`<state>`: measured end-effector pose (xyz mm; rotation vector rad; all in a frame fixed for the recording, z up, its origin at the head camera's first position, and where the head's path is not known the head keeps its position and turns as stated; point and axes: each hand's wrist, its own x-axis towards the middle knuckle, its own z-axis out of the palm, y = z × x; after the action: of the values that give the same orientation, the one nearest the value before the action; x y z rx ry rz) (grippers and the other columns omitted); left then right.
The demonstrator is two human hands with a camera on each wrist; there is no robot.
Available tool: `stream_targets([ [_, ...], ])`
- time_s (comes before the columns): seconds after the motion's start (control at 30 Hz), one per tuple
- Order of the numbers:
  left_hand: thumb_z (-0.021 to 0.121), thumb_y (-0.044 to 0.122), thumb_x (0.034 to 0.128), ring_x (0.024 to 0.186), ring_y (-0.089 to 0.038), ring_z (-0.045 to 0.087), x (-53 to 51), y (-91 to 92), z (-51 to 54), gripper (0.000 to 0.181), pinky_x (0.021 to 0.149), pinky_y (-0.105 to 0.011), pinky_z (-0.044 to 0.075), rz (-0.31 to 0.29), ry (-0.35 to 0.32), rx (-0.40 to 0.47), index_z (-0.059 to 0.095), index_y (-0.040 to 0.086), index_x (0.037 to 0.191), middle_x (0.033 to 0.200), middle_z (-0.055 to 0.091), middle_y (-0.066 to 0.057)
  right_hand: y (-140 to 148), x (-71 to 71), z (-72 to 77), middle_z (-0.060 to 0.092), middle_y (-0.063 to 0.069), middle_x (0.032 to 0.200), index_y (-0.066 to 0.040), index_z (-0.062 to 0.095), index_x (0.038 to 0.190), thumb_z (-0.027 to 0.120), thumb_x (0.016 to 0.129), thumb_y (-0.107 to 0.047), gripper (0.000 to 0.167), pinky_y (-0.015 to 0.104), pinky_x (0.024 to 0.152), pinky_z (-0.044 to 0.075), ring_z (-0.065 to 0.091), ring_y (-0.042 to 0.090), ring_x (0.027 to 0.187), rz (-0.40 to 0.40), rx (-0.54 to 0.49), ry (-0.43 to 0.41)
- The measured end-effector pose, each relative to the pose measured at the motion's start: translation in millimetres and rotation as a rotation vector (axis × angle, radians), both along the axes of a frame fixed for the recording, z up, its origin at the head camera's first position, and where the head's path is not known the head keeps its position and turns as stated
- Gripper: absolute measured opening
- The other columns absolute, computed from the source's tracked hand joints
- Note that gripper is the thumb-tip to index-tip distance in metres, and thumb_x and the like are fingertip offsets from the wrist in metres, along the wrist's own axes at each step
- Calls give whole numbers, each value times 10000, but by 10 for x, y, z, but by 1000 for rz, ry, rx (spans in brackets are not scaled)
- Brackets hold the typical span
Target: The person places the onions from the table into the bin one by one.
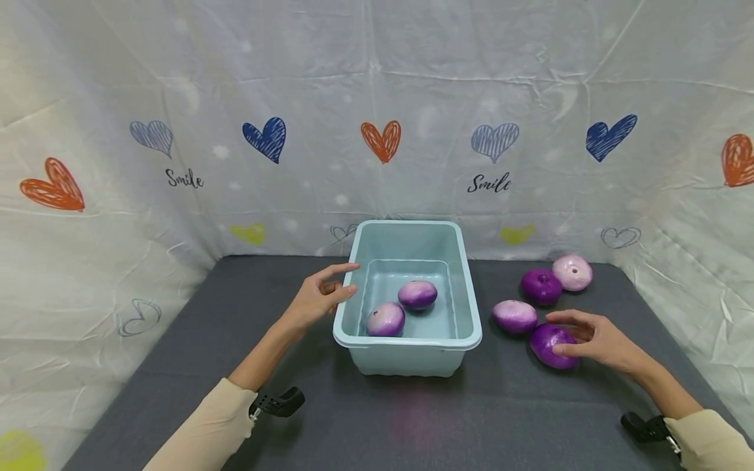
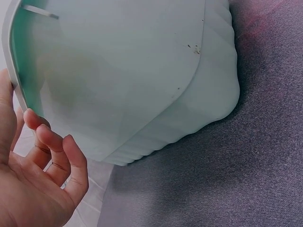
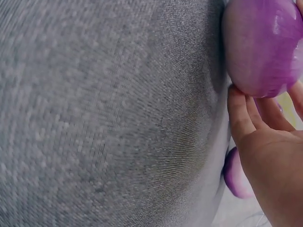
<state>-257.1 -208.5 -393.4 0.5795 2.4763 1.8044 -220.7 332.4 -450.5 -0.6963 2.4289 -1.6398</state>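
My right hand [image 1: 597, 341] grips a glossy purple onion [image 1: 552, 345] on the right of the table, thumb on the near side and fingers on the far side. In the right wrist view, the fingers lie against the onion [image 3: 262, 47]. My left hand [image 1: 315, 297] touches the left rim of a light blue plastic basin [image 1: 408, 343] with thumb and index finger apart; its other fingers are loosely bent in the left wrist view. Inside the basin lie two onions, a pale purple one [image 1: 385, 320] and a darker one [image 1: 417, 295].
Beside the gripped onion lies a pale purple onion [image 1: 515, 317]. Behind it are a dark purple onion [image 1: 540, 288] and a pinkish one [image 1: 573, 273], side by side. A dark grey cloth [image 1: 377, 425] covers the table, and a white printed curtain [image 1: 318, 196] hangs behind.
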Motion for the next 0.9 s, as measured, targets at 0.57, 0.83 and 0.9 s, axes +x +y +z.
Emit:
stream_targets([
  [0.57, 665, 215, 1020, 559, -162, 395, -1, -8, 7, 468, 588, -364, 380, -20, -6, -7, 557, 143, 1470, 638, 443, -114, 61, -27, 148, 585, 188, 1327, 100, 544, 1372, 757, 914, -20, 519, 253, 862, 512, 616, 92, 1129, -17, 68, 24],
  [0.83, 664, 206, 1019, 561, -161, 392, -4, -14, 11, 486, 577, -310, 364, -20, 3, -5, 542, 105, 1479, 624, 432, -67, 133, -57, 317, 597, 91, 1329, 61, 544, 1393, 732, 935, -17, 501, 239, 873, 501, 592, 66, 1158, -42, 78, 57],
  [0.9, 663, 203, 1020, 560, -160, 388, -2, -17, 12, 487, 575, -309, 359, -17, 4, -6, 540, 98, 1479, 620, 427, -62, 140, -63, 365, 591, 66, 1335, 49, 546, 1398, 721, 942, -11, 492, 229, 878, 494, 583, 59, 1168, -46, 74, 67],
])
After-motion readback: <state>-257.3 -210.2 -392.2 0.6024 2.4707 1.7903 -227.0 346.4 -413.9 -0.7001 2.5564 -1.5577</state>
